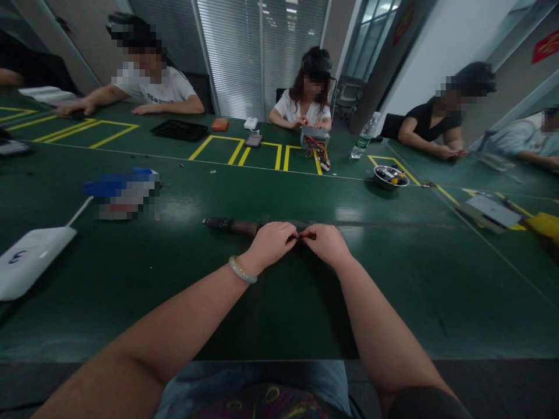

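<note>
green worktable [187, 326] stretches across pretty much the whole frame, with yellow tape rectangles [114, 135] marked along its far side. going left to right: at the left edge sits a white box-shaped device [32, 262] with a dark mark on top and a pale cable [79, 210] coming out, and near it a blue thing [116, 183] that's too pixelated to make out. upper left, a person in a white tee [170, 93] has both arms on the table, near a black tray [179, 130]. just left of center a dark rod-shaped tool [231, 226] lies flat, its pointed end facing left and the rest running behind the left hand [271, 240], which has a pale bracelet [243, 270] at the wrist. that hand and the right hand [328, 243] come together mid-frame, fingertips of both pinched on a tiny piece [297, 235], too small to identify. top center, another person [301, 105] works at a gray metal box [315, 137] with colored wires [321, 152] spilling out. further right: a water bottle [365, 137], then a metal bowl [391, 177] of small bits, and a light flat panel [495, 210] near the right edge.
</note>
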`<state>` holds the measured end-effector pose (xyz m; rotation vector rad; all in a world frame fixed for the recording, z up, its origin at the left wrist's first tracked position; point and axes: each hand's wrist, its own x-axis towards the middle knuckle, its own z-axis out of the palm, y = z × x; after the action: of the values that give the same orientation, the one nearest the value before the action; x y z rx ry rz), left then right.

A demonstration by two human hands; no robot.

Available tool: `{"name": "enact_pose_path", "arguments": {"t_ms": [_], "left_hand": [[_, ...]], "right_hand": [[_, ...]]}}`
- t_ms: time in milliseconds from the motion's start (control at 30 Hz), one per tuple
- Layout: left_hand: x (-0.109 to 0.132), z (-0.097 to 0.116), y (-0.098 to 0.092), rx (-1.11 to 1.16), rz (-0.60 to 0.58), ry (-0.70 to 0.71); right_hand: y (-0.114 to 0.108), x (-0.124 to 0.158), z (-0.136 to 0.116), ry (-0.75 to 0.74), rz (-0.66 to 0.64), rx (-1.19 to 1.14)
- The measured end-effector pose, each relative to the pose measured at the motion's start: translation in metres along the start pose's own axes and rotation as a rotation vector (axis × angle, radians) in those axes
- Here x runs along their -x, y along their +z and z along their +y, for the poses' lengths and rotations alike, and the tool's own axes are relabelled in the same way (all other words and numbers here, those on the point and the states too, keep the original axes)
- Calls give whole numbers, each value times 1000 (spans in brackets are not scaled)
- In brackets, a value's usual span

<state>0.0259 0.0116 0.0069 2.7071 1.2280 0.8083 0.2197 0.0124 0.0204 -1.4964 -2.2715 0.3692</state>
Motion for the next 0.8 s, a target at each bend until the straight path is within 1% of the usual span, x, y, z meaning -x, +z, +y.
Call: {"name": "enact_pose_path", "arguments": {"t_ms": [200, 400, 667, 800], "left_hand": [[0, -1, 3, -10, 8, -2], [0, -1, 3, -16, 8, -4], [-1, 2, 0, -21, 6, -9], [-1, 1, 1, -18, 13, -3]], "right_hand": [[0, -1, -3, -49, 26, 106], [-1, -2, -7, -35, 0, 170], [4, -2, -2, -22, 28, 117], [6, -4, 3, -38, 80, 103]]}}
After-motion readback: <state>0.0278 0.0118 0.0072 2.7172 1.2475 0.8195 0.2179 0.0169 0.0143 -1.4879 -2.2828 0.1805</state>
